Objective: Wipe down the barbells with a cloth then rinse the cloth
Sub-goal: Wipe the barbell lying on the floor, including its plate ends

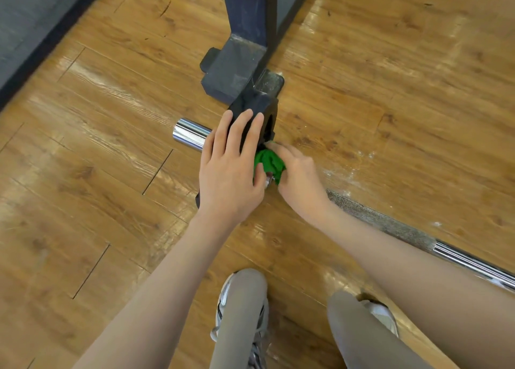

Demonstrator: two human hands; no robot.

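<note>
A chrome barbell (418, 236) lies on the wooden floor, running from the lower right to its sleeve end (189, 134) at centre left. A black weight plate (256, 109) sits on the sleeve. My left hand (231, 168) rests flat on the plate's outer face with straight fingers. My right hand (295, 173) grips a bunched green cloth (269, 161) and presses it onto the bar right beside the plate's inner face. Most of the cloth is hidden between my two hands.
A dark metal rack post and its foot (239, 62) stand just behind the plate. A grey wall with a dark skirting (36, 48) runs along the upper left. My legs and sneakers (239, 313) stand at the bottom centre. White dusty marks (348, 170) streak the floor near the bar.
</note>
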